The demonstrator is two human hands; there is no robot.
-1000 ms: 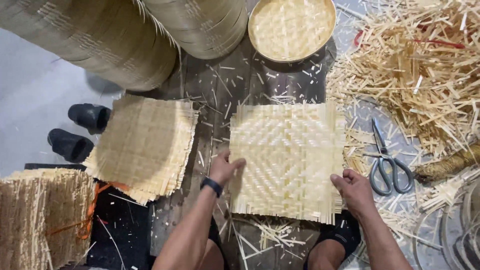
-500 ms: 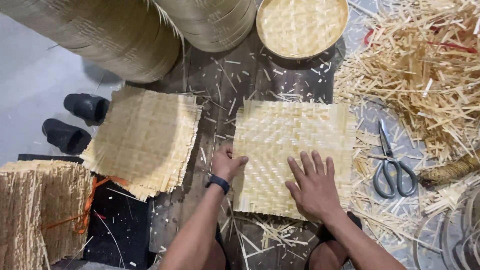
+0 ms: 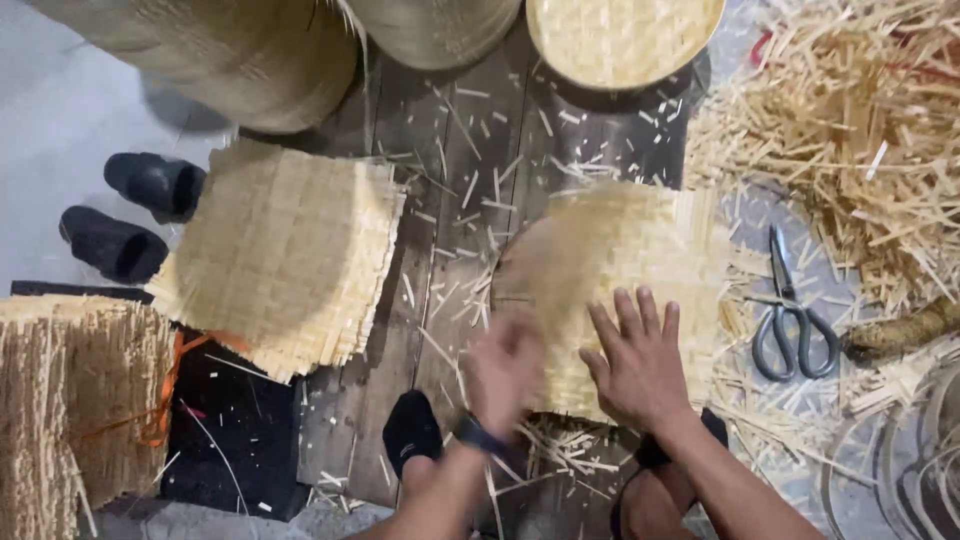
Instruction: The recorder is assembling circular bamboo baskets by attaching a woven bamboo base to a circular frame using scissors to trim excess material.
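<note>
Two big woven bamboo cylinders (image 3: 220, 50) lie at the top edge, out of the way of the working space on the dark plank floor (image 3: 450, 150). A heap of bamboo offcuts (image 3: 860, 130) spreads at the right, beside where trimming would shed them. A stack of square woven mats (image 3: 285, 255) sits at the left, within arm's reach.

The woven bamboo mat (image 3: 630, 250) being handled lies flat on the planks in front of the person. The right hand (image 3: 640, 365) presses on it with fingers spread wide and flat, gripping nothing, seemingly pinning the weave. The left hand (image 3: 505, 370) is motion-blurred at the mat's left edge (whether it grips anything I cannot tell). Scissors (image 3: 790, 310) rest just right of the mat.
</note>
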